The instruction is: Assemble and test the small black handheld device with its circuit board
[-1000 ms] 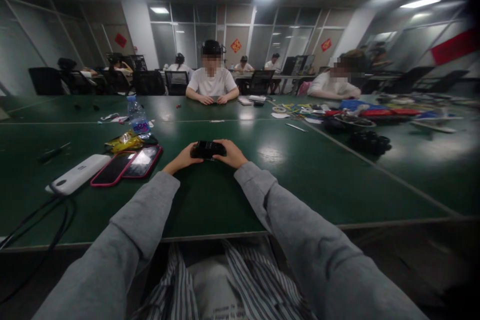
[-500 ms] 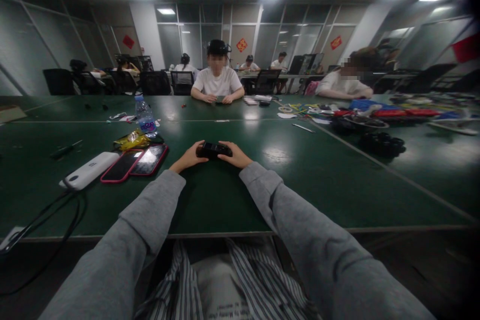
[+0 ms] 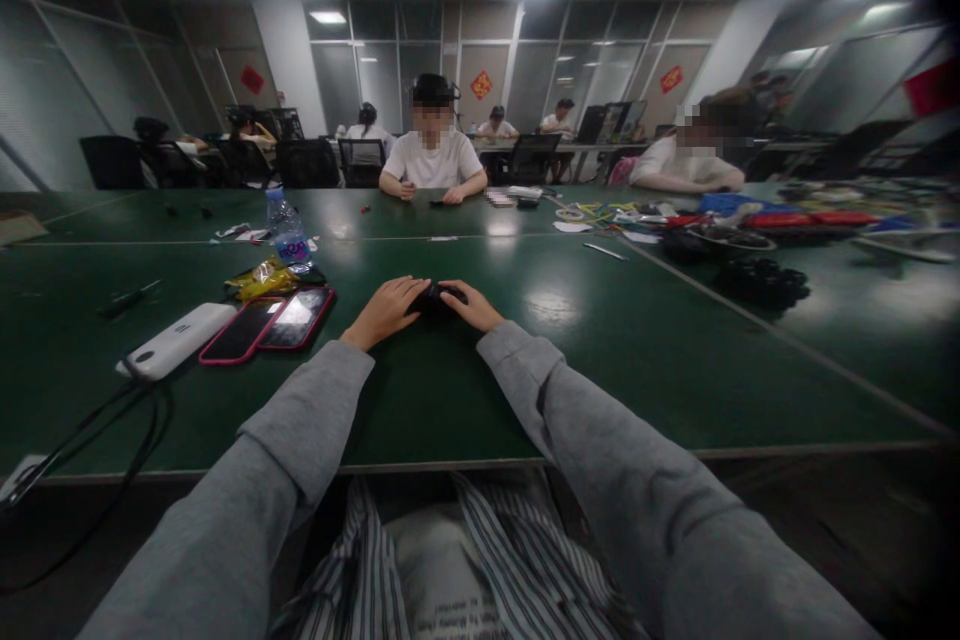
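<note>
Between my hands, low over the green table or resting on it, is a small black oblong object [image 3: 433, 301]; its exact kind cannot be made out. My left hand [image 3: 390, 310] covers its left part, fingers laid together over the top and thumb along the near side. At the other end, my right hand [image 3: 472, 305] grips it, with the thumb lying on top. Much of the object is hidden under my fingers.
Left of my hands lie two phones in red cases [image 3: 238, 332], a white power bank [image 3: 178, 338] with black cables, a yellow wrapper [image 3: 262, 278] and a plastic bottle [image 3: 287, 235]. A person [image 3: 433, 155] sits opposite; cables and tools [image 3: 757, 220] cover the right side.
My left hand has moved from gripping the black object's left end to lying over its top, covering more of it. My right hand keeps its hold. The person opposite has moved their hands apart.
</note>
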Demonstrator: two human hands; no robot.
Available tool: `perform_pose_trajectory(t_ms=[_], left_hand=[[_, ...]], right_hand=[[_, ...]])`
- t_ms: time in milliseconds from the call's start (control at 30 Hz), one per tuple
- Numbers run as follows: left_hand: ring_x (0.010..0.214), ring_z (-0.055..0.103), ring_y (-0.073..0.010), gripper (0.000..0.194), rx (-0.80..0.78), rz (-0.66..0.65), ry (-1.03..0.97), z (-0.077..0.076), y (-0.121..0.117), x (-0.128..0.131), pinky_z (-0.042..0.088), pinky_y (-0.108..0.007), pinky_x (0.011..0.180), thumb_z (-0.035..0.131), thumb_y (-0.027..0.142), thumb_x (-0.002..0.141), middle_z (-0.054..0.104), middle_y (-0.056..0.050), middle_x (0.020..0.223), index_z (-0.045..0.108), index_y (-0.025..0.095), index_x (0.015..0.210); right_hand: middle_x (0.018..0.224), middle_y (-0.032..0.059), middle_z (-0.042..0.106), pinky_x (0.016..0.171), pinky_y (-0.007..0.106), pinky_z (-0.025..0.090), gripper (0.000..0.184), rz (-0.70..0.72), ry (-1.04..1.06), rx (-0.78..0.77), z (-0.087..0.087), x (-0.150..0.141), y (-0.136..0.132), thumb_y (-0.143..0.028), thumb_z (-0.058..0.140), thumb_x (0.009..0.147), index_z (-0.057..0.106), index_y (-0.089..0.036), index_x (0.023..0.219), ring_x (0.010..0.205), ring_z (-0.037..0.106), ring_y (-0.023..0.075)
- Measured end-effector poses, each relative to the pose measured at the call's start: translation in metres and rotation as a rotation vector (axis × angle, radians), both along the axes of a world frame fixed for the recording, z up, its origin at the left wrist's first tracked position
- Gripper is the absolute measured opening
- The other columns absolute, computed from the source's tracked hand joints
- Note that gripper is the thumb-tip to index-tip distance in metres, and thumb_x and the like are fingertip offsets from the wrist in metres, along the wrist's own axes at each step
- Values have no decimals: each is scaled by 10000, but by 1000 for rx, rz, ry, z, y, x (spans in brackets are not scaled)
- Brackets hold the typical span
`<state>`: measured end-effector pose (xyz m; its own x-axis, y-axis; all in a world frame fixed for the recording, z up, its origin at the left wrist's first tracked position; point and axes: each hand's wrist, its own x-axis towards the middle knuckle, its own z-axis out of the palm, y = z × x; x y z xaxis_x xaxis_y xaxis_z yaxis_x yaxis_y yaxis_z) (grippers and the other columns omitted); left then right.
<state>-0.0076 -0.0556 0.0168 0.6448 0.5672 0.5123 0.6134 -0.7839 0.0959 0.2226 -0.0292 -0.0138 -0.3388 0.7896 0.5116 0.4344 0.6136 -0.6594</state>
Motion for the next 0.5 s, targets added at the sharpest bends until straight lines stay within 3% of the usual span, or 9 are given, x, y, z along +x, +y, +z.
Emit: perform_pose_trajectory(t_ms=[133, 267, 333, 500], left_hand=[[1339, 374, -318, 599, 20, -22, 54, -2, 1, 0, 298, -474, 1091, 528, 217, 858, 466, -146, 1412, 348, 141, 1425], [1330, 377, -345, 586, -8, -41, 46, -1, 0, 3, 302, -494, 1083, 490, 249, 889, 451, -188, 1412, 331, 104, 1434], [1318, 391, -344, 586, -23, -57, 22, 0, -1, 5, 294, -494, 1089, 490, 257, 890, 454, -199, 1403, 333, 92, 1431], [1292, 430, -305, 593, -57, -56, -32, 2, -4, 9, 305, -444, 1101, 524, 278, 879, 468, -165, 1395, 347, 131, 1425]], right_hand=[[1121, 95, 615, 943, 454, 467, 453, -23, -27, 28, -1, 0, -1, -475, 586, 842, 559, -216, 1213, 1049, 589, 232], [1181, 143, 528, 983, 524, 414, 765, -79, -171, 135, 3, -2, -8, -441, 818, 605, 520, -188, 1263, 1128, 493, 320], [1229, 167, 474, 959, 523, 425, 834, -120, -302, 223, 7, -4, -13, -396, 836, 587, 476, -168, 1304, 1136, 464, 341], [1229, 161, 486, 918, 520, 430, 595, -162, -480, 337, 16, -12, -22, -207, 690, 745, 453, -184, 1291, 1132, 454, 344]])
